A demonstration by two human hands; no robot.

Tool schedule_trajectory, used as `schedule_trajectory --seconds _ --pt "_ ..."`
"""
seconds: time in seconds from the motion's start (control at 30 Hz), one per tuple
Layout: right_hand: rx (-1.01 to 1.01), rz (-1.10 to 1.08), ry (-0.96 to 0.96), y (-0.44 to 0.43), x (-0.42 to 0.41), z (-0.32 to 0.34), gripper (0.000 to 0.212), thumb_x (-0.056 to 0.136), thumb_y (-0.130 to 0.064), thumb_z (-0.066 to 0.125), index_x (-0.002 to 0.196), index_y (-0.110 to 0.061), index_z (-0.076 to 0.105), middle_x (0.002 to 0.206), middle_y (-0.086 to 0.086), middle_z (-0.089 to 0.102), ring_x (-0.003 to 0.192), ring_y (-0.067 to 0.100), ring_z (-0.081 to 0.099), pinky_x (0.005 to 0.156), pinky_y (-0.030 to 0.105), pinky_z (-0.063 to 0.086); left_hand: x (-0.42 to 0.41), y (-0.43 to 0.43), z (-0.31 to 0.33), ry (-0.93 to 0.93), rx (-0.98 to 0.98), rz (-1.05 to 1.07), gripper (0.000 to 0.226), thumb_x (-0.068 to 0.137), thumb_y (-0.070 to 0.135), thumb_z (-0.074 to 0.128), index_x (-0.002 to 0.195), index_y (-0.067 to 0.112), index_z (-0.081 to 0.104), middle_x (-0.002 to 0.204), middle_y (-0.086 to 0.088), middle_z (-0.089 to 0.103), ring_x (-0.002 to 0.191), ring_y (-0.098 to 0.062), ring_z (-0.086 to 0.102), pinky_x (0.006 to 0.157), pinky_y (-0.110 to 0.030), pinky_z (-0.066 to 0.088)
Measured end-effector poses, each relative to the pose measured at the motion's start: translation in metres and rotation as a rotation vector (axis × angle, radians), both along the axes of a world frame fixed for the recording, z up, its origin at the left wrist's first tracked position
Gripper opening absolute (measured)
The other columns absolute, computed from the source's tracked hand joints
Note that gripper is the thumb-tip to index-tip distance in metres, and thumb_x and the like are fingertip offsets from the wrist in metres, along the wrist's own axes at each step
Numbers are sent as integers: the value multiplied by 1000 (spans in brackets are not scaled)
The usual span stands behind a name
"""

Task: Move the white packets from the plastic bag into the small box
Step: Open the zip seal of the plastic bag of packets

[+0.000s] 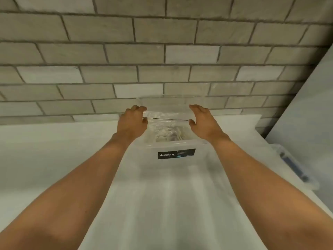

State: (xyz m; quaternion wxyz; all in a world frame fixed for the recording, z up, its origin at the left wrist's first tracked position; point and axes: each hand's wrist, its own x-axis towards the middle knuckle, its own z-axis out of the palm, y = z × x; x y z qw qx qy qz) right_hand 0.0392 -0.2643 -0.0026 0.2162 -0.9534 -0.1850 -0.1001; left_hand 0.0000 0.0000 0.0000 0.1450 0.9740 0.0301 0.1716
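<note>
A clear small box (201,156) with a black "Megabox" label stands on the white table, near the brick wall. Above its open top hangs a clear plastic bag (169,107), stretched between my two hands. My left hand (132,121) grips the bag's left edge with curled fingers. My right hand (202,121) holds the right edge between thumb and fingers. White packets (167,132) show blurred through the plastic, low in the bag or in the box; I cannot tell which.
The white table (54,150) runs up to a grey brick wall (162,51). At the right table edge sits another clear container with a blue part (292,165). A pale panel (310,105) rises on the far right.
</note>
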Motion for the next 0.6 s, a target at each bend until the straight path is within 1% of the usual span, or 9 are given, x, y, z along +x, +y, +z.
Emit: schedule_trajectory --seconds 0.07,0.13,0.2,0.3,0.33,0.4,0.47,0.5,0.6 --pt "-88 -57 41 9 16 -6 66 99 -7 50 159 -14 23 165 8 24 151 27 20 119 39 31 19 5 -5 46 118 -27 48 98 19 52 145 20 47 140 -8 54 119 -34 54 94 -44 47" --pt "-177 -102 105 14 28 -13 72 96 0 49 160 -13 19 167 9 17 152 30 17 118 42 33 37 6 -14 82 233 -62 50 97 15 50 146 19 44 141 -8 54 120 -34 52 97 -46 45" --pt "-270 -126 136 17 39 -20 75 94 1 52 160 -13 19 166 10 19 148 33 24 114 47 39 53 8 -20 97 334 -78 48 95 12 50 143 16 47 137 -8 56 121 -33 49 98 -44 43" --pt "-391 -143 174 20 49 -27 64 98 -13 56 156 -17 29 152 10 43 132 34 46 100 49 49 65 10 -24 81 456 -54 34 92 14 55 125 16 60 118 -6 63 114 -29 49 92 -37 41" --pt "-436 -146 182 21 50 -28 55 99 -17 56 151 -19 38 143 10 51 127 33 51 96 46 50 67 10 -25 81 487 -57 27 91 14 57 118 16 64 112 -5 64 110 -28 51 89 -35 40" --pt "-499 -149 154 23 51 -30 36 99 -13 54 133 -22 57 125 9 62 118 30 56 85 40 52 67 11 -27 74 508 -72 19 91 14 57 105 18 70 101 -4 65 101 -26 54 83 -34 40" --pt "-512 -161 42 20 51 -27 30 94 -4 52 114 -22 66 107 8 67 108 29 57 71 35 47 63 13 -26 53 450 -79 21 94 16 53 102 18 72 97 -6 66 94 -27 56 79 -36 42" --pt "-496 -170 -24 16 49 -23 29 93 -2 52 109 -21 67 101 7 68 103 30 57 68 34 44 60 14 -22 51 376 -85 22 97 19 50 105 17 71 99 -8 66 92 -28 57 77 -37 44" --pt "-364 -164 -156 -1 41 -1 28 96 -7 51 111 -22 70 98 9 72 94 36 58 73 38 50 48 19 -1 69 37 -137 23 99 24 51 109 15 69 110 -14 67 100 -34 62 81 -35 48"
